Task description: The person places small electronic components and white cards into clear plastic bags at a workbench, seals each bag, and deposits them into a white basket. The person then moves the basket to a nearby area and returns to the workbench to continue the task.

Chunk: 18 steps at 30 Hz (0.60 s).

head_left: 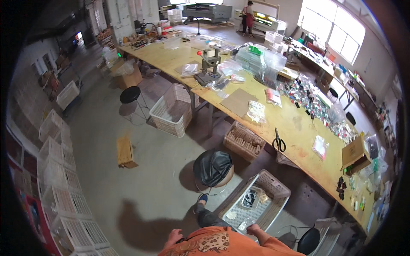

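My left hand [174, 235] hangs at my side over the floor, its fingers loosely apart with nothing in them. On the other side, my right hand [253, 229] is closed at the near end of a white plastic crate [277, 200], holding a small clear plastic bag [245, 223]. Inside the crate stands a smaller white basket [255, 190] with dark pieces [249, 197] in it. A pale flat piece [231, 214] lies on the crate's bottom.
A stool with a black cover [212, 167] stands ahead of me. The long yellow worktable [294, 123] carries black scissors [278, 141], a small press [209, 64], bags and a cardboard box [355, 155]. Stacked white crates [64, 187] line the left. A person [247, 18] stands far off.
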Available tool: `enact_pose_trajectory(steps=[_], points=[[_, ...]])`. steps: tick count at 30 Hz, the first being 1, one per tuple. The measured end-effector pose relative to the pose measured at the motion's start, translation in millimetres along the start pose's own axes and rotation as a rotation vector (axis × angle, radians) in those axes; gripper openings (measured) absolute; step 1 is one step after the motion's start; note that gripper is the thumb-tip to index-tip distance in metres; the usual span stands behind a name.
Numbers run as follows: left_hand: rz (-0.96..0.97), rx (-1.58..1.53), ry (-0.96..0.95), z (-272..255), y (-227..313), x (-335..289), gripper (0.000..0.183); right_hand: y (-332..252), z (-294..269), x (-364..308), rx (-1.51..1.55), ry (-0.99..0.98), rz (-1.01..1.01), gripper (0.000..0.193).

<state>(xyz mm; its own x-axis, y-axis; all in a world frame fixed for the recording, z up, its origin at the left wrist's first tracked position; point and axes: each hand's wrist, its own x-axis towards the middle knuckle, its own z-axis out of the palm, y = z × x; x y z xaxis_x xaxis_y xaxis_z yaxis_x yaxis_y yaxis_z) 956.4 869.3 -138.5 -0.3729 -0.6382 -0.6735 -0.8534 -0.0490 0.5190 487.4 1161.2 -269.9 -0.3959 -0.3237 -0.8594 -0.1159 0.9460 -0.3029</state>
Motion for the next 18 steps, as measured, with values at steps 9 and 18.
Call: enact_pose_trajectory(steps=[9,18], points=[[-0.303,0.242,-0.065,-166,-21,121,0.058,-257,-47,10,-0.208,-0.047,-0.171,0.035],[0.159,0.471,0.193,-320,150,292,0.057,-459,-139,-13,0.969,0.153,-0.449,0.02]])
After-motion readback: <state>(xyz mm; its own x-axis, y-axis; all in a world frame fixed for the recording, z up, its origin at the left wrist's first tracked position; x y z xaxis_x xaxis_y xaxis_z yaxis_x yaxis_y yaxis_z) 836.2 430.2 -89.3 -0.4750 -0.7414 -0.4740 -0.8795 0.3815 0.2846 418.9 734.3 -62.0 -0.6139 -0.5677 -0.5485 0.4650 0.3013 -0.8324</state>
